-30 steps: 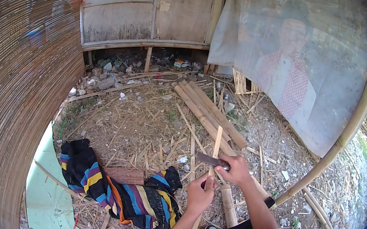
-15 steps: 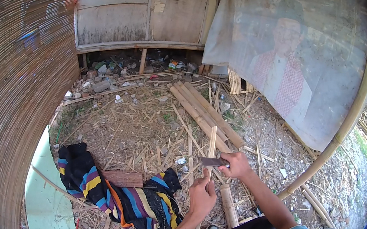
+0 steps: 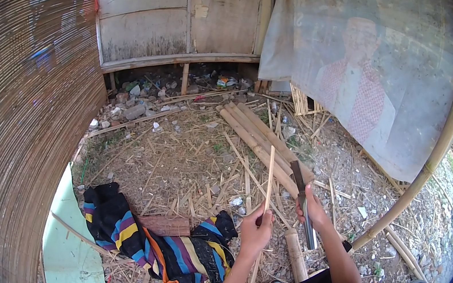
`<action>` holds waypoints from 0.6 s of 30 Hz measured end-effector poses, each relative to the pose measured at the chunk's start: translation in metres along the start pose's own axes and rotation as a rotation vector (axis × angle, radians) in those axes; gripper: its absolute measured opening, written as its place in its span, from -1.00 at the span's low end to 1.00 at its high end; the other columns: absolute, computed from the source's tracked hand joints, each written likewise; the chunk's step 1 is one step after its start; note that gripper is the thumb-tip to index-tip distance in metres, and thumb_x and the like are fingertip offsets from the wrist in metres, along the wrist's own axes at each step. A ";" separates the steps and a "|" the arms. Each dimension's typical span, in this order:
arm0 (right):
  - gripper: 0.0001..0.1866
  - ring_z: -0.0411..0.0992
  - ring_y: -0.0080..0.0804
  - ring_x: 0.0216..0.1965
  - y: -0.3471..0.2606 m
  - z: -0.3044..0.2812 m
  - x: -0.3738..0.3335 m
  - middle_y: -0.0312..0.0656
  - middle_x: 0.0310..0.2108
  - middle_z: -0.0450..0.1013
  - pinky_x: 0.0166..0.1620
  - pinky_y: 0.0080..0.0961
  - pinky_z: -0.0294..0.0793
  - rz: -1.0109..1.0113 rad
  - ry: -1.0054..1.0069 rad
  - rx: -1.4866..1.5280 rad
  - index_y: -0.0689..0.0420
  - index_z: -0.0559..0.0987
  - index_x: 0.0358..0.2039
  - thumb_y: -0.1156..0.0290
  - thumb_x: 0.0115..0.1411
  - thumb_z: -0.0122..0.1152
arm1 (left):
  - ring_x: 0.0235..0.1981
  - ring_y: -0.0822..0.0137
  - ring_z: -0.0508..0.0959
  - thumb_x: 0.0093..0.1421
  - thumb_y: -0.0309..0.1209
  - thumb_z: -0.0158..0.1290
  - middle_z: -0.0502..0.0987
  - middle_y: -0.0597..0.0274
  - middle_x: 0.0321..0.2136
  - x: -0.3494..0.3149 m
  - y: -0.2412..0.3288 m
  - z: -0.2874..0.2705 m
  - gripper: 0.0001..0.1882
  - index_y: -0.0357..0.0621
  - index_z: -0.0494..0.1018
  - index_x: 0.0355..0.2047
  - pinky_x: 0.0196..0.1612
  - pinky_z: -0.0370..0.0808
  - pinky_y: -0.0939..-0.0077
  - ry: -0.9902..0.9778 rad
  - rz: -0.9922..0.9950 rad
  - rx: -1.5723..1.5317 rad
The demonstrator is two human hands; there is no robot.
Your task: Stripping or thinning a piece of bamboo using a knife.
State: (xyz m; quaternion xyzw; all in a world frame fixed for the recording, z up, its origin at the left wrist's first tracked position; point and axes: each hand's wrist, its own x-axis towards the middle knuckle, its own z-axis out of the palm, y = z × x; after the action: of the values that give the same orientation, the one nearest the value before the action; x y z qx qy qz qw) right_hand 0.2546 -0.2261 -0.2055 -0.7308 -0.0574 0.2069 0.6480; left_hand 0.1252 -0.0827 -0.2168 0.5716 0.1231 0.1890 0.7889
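A thin pale bamboo strip (image 3: 270, 181) is pinched in my left hand (image 3: 254, 234), slanting up and away; its lower part runs down toward my feet. My right hand (image 3: 316, 209) grips a dark knife (image 3: 298, 173), held nearly upright just right of the strip and apart from it. The fingers cover the middle of the knife, and a dark length sticks out below the fist. Under the knife, a short bamboo piece (image 3: 296, 253) lies between my legs.
Three bamboo poles (image 3: 261, 142) lie ahead among scattered slivers. To the left are a striped garment (image 3: 179, 255), a brown wood block (image 3: 163, 225) and a pale green sheet (image 3: 72, 261). A woven bamboo screen (image 3: 28, 134), a hanging banner (image 3: 340, 85) and a curved pole (image 3: 412, 185) border the space.
The knife has come off the bamboo strip and swung from lying crosswise to nearly upright, moving right. My left hand has shifted slightly right with the strip. The view has turned slightly.
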 end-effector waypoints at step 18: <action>-0.32 0.14 -0.55 -0.79 -0.015 0.020 -0.033 -0.30 -0.74 0.19 -0.70 -0.63 0.14 -0.076 -0.122 0.374 0.19 0.34 -0.47 -0.25 0.20 -0.41 | -0.72 0.56 0.33 0.30 -0.37 -0.23 0.40 0.28 -0.60 -0.008 0.003 -0.010 -0.77 -0.28 0.33 -0.38 -0.65 0.25 0.68 -0.076 -0.054 0.172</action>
State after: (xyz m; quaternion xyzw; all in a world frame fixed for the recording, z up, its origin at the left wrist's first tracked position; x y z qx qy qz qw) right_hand 0.2198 -0.2168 -0.1845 -0.5811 -0.0846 0.2333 0.7750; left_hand 0.1133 -0.0766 -0.2176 0.6404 0.1242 0.1347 0.7459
